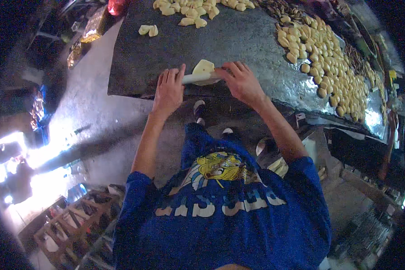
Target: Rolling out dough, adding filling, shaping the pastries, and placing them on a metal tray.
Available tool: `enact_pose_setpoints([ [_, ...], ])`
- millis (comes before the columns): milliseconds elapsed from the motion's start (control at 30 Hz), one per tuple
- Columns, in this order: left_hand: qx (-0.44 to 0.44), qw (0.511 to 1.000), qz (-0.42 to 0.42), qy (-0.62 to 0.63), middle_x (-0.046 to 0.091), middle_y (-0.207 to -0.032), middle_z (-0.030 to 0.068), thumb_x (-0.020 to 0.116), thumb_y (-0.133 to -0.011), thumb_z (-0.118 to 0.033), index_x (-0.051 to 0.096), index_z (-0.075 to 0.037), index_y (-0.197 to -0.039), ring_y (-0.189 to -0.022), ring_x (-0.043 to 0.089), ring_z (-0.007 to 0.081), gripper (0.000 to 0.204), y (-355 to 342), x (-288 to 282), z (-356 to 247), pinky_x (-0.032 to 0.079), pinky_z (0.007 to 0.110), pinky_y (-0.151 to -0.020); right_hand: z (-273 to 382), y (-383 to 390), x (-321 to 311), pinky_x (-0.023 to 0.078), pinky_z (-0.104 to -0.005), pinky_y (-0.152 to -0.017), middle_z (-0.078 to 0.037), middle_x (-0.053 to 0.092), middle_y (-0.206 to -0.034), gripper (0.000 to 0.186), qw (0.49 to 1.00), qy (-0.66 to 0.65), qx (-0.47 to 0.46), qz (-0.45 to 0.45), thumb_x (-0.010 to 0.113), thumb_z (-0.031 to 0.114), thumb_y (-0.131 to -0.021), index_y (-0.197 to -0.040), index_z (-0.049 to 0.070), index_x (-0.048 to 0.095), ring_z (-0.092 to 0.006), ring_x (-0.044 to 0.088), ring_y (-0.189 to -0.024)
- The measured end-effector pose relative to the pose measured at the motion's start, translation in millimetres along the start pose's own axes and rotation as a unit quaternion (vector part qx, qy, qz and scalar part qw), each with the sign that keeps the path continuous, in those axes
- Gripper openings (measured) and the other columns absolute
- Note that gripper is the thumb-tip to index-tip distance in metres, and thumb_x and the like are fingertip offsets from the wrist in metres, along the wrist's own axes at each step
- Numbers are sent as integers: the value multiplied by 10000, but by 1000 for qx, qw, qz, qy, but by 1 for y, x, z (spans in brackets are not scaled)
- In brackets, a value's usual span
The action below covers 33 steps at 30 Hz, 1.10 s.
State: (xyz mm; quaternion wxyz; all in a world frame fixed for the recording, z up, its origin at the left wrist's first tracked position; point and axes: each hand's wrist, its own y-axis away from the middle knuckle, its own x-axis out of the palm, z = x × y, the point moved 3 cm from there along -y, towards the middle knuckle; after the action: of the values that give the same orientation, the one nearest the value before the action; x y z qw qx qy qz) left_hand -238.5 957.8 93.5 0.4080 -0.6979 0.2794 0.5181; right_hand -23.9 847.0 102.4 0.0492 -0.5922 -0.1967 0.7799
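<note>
A flattened piece of pale dough (204,67) lies near the front edge of the dark worktop (144,56). Across its near side runs a white rolling pin (194,79). My left hand (169,91) lies over the pin's left end, the index finger stretched forward and the palm side hidden. At the dough's right edge, the thumb and fingers of my right hand (243,84) close on the dough, close to the pin's right end. How firmly they pinch is too small to make out.
Two small dough pieces (148,30) lie at the far left of the worktop, and a heap of dough pieces (191,10) at its far edge. Many round dough balls (328,67) cover the right side. A wooden crate (72,220) stands on the floor at lower left.
</note>
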Motion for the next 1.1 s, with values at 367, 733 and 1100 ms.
enact_pose_setpoints([
  [367,-6,997,-70,40,591,-1251,174,554,-919,-167,556,1,-1253,-1213,530,315,374,15,24,2,382,424,-1063,7,20,30,324,-435,-1110,-169,455,-1398,451,997,13,67,-47,522,23,-858,-1307,25,478,-323,395,-1336],
  [733,-52,998,26,25,595,-1223,148,649,-843,-161,549,-43,-1264,-1164,548,285,449,-6,-2,6,382,401,-1055,-6,8,3,437,-421,-942,-104,594,-1158,401,999,27,13,-42,584,72,-825,-1225,50,561,-285,571,-1048],
  [1100,-65,996,-44,-42,380,-1471,173,421,-961,-272,372,50,-1398,-1391,321,280,545,-46,38,18,247,444,-1140,-11,-26,33,312,-500,-1092,-117,439,-1435,440,988,45,143,-24,508,168,-915,-1342,66,478,-333,364,-1353],
])
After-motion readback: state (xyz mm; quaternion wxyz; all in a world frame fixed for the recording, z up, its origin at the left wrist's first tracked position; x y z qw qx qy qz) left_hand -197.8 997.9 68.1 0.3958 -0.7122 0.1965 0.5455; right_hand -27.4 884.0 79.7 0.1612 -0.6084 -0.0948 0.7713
